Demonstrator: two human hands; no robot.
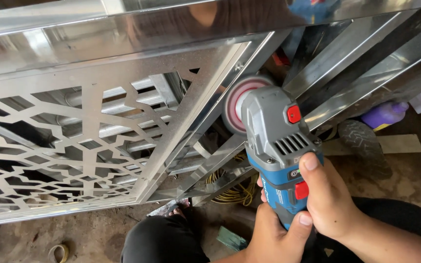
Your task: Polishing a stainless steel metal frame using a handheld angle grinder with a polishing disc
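From the head camera, both hands gripped a blue and grey angle grinder [277,160]. The right hand [332,199] wrapped its body, thumb laid along the side near the red switch, likely to steer it. The left hand [274,238] clasped the tail of the handle from below, fingers closed around it, steadying the weight. The grinder's pink-ringed disc [239,102] sat against the edge of a shiny steel frame [210,122] holding a patterned cut-out panel [64,146], so the wheel met the seam squarely. A yellow cable coil [232,192] lay below on the floor.
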